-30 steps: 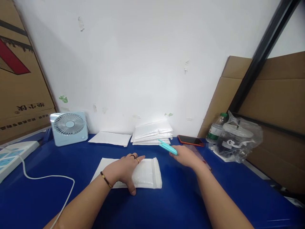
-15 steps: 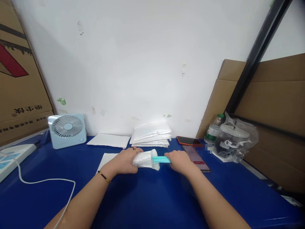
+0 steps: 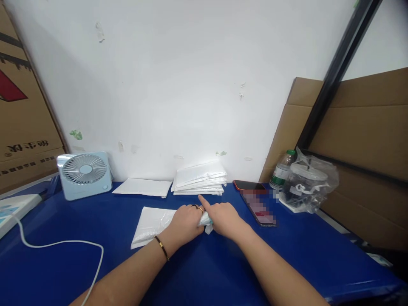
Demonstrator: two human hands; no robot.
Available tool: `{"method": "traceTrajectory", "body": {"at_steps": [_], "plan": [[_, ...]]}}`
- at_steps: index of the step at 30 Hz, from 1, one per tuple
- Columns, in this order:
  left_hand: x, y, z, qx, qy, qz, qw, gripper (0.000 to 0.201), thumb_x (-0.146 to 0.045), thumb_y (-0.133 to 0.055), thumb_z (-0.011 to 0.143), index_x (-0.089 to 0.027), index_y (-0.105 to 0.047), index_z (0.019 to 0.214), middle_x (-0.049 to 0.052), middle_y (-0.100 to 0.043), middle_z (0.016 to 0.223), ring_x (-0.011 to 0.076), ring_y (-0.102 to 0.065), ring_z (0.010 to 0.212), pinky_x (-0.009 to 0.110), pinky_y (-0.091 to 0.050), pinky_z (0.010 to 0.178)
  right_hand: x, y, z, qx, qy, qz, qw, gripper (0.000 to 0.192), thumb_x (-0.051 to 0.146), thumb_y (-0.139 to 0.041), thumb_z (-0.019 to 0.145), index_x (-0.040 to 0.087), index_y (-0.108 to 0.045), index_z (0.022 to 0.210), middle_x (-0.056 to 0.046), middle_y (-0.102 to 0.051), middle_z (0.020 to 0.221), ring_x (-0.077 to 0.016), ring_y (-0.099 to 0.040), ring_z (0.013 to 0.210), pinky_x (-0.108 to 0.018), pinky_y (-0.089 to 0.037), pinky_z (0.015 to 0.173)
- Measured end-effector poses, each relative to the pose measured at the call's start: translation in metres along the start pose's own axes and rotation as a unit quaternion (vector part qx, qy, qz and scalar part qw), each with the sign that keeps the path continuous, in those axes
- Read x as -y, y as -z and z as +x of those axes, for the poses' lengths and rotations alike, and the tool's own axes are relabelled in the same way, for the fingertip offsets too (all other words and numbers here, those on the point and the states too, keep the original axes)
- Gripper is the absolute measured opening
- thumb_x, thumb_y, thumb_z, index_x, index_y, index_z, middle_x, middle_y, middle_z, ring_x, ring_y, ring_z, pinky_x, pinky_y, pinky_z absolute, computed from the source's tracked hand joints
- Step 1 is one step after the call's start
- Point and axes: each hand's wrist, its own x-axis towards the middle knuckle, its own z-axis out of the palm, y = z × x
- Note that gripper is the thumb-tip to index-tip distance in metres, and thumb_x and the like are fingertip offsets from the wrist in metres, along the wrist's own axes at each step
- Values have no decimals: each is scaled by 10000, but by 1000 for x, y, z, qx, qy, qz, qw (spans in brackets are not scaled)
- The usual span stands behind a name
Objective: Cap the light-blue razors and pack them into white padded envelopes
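Note:
My left hand (image 3: 188, 223) is closed around a bunched white plastic piece, the mouth end of a padded pouch (image 3: 204, 219). A flat white padded envelope (image 3: 149, 223) reaches out to the left from beneath that hand; whether the two are one piece is hidden. My right hand (image 3: 226, 219) presses against the pouch's mouth, its index finger stretched over toward my left hand and the other fingers curled. Between the hands shows a sliver of the teal strips (image 3: 211, 222), the rest covered by my right fingers and the pouch.
Behind the hands lie a stack of white padded envelopes (image 3: 200, 178) and a single one (image 3: 142, 187). A light-blue fan (image 3: 85, 174) stands left, near a white cable (image 3: 63, 242). On the right are two phones (image 3: 258, 208), a bottle (image 3: 282, 170) and a bagged cup (image 3: 306, 187).
My right hand has moved left to the pouch's mouth, and the teal strips are now nearly out of sight. My left hand has shifted right, uncovering more of the flat envelope.

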Motion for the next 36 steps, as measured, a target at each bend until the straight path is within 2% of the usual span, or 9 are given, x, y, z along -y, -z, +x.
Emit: {"method": "traceTrajectory", "body": {"at_steps": [3,5,8,11,16,21,26,31,36], "plan": [[10,1,1,3,26,-23,999,185,-270,-498,730,-194,-522,897,52,-639,829,221,-599,774,290,-402,638,-20,7,-6,-35,33,200,979,990,277,-731,602,293,-171,1419,-83,-607,1085,-253,-587,955,-323,-440,769],[18,4,0,-1,41,-54,998,160,-277,-495,729,-206,-508,872,32,-631,803,206,-599,743,271,-388,599,-34,7,-6,-88,21,369,925,949,450,-716,619,300,-212,1410,-73,-518,1236,-241,-517,1086,-320,-429,846],[24,8,-1,3,53,-99,994,164,-305,-481,740,-217,-498,878,17,-619,794,191,-595,725,253,-376,570,-36,-4,3,-170,-80,557,809,613,590,-358,846,287,-316,1378,-64,-447,1332,-217,-423,1210,-361,-359,964],[20,7,-2,22,40,-114,992,274,-369,-517,712,-211,-507,935,32,-619,844,207,-597,765,262,-402,602,-14,-23,18,-137,-121,641,745,647,632,-183,865,254,-378,1353,-71,-439,1355,-222,-383,1253,-393,-296,1022],[18,2,-8,60,8,-98,993,844,-555,-662,517,-198,-422,1244,119,-535,1185,310,-487,1097,419,-370,917,12,-38,29,-88,-87,615,779,656,627,-287,850,209,-405,1342,-56,-351,1422,-194,-263,1327,-355,-144,1104],[46,21,-22,198,90,-72,973,1277,-562,-737,339,-274,-124,1421,144,-186,1476,402,-135,1332,617,-219,985,-32,-18,15,-117,-124,549,818,470,514,-520,787,183,-604,1110,-89,-586,1148,-221,-532,1072,-357,-386,944],[80,44,-37,284,220,-55,932,1378,-368,-798,216,-255,-142,1423,171,-109,1488,391,-106,1345,502,-323,994,-48,-4,-2,116,-33,491,863,601,318,-769,542,174,-589,1097,-3,-612,759,-126,-581,608,-231,-455,567],[91,46,-48,295,266,-24,917,1264,-320,-785,239,-225,-273,1391,189,-235,1440,403,-277,1282,471,-394,943,-31,-11,2,112,-47,375,919,613,291,-797,435,150,-637,1010,-12,-632,752,-145,-591,654,-207,-437,559],[84,39,-51,240,188,-69,950,1057,-301,-765,288,-225,-431,1288,145,-438,1282,345,-441,1156,381,-472,851,-19,-20,7,91,-48,401,910,509,222,-757,460,152,-659,955,-13,-651,699,-172,-605,658,-232,-452,573]]}}
